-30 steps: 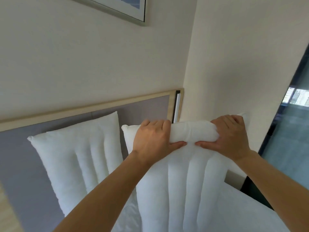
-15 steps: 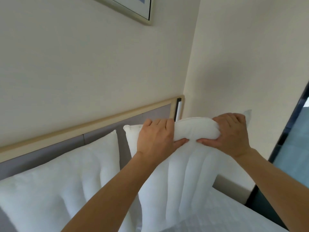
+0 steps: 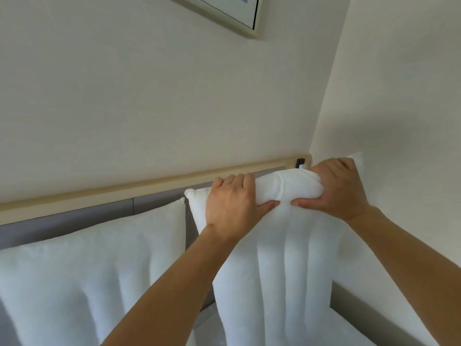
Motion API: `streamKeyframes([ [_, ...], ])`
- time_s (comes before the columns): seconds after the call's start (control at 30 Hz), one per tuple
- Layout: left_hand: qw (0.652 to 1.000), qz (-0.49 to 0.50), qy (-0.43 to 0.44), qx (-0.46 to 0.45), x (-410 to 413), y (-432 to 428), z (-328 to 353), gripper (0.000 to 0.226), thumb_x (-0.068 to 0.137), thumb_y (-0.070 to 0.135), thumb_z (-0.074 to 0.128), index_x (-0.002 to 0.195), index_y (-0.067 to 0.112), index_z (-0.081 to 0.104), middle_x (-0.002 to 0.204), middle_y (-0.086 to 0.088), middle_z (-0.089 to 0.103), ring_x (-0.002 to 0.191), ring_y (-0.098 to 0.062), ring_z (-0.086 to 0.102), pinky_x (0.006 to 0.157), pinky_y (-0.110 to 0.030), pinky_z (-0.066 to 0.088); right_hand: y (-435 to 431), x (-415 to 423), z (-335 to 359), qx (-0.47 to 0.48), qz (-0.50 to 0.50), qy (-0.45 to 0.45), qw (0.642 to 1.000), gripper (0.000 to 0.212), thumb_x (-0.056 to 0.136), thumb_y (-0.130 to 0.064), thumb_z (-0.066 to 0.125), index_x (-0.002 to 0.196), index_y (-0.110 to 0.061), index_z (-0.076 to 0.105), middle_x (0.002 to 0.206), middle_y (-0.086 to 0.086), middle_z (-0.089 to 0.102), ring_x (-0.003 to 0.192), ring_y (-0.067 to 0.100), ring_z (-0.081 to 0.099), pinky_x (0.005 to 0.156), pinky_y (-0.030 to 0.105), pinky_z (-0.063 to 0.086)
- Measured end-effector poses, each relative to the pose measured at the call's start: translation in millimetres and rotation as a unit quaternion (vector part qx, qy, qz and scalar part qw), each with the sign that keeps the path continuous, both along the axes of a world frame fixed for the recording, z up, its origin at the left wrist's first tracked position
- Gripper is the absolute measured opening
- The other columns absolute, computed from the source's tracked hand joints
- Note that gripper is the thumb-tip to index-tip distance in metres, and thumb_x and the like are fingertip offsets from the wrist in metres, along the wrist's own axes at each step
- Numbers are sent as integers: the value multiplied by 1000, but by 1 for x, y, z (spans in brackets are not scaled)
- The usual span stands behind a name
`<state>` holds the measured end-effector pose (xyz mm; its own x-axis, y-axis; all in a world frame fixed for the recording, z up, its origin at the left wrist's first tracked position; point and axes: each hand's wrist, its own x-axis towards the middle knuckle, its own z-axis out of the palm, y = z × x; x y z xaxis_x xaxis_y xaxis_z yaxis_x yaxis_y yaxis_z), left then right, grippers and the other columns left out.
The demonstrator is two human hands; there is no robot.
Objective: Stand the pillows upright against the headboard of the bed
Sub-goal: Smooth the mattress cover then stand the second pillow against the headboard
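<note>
Two white quilted pillows stand against the grey padded headboard [image 3: 154, 203], which has a light wooden top rail. The left pillow [image 3: 82, 275] leans upright on its own. The right pillow [image 3: 287, 275] stands upright in the corner, its top edge bunched up. My left hand [image 3: 232, 208] grips that top edge near its left corner. My right hand [image 3: 336, 188] squeezes the same edge near the right corner. The two thumbs almost meet on the pillow's front.
A side wall [image 3: 399, 121] meets the headboard wall right behind the right pillow. A framed picture [image 3: 237, 13] hangs above. A small dark fitting [image 3: 300, 163] sits at the headboard's right end. White bedding [image 3: 349, 330] lies below.
The view has tilted and moved in, so the window at the right is out of sight. Both hands keep the same grip on the right pillow's top, now pushed closer to the headboard rail.
</note>
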<state>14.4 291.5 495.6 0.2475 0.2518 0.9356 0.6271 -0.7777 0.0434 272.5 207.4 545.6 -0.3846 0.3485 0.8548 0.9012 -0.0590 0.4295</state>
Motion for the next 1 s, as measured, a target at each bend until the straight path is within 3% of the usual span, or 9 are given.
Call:
streamKeyframes([
  [0.17, 999, 43, -4, -27, 50, 32, -8, 66, 70, 72, 76, 77, 12, 51, 62, -1, 55, 57, -27, 53, 62, -37, 38, 58, 57, -9, -9, 49, 15, 999, 86, 75, -90, 54, 88, -6, 66, 79, 8, 64, 74, 32, 62, 83, 42, 40],
  [0.33, 995, 83, -13, -49, 97, 69, -16, 70, 65, 72, 79, 78, 20, 34, 64, 0, 55, 58, -26, 54, 62, -35, 35, 123, 108, -27, -5, 98, 24, 995, 84, 71, -87, 64, 86, -4, 65, 79, 7, 64, 74, 32, 63, 82, 44, 42],
  [0.53, 989, 135, 16, -55, 133, 113, -39, 67, 64, 72, 79, 79, 14, 50, 65, 0, 58, 60, -27, 55, 63, -38, 40, 188, 148, -65, -8, 133, 61, 989, 85, 70, -88, 65, 90, -5, 67, 81, 7, 65, 79, 30, 63, 84, 42, 41],
  [1.0, 971, 203, 63, -109, 169, 207, -87, 69, 62, 76, 78, 84, 14, 54, 69, 2, 61, 63, -25, 57, 66, -35, 32, 306, 176, -129, -94, 155, 99, 978, 92, 72, -94, 50, 85, -3, 61, 80, 8, 62, 79, 31, 62, 82, 43, 39],
])
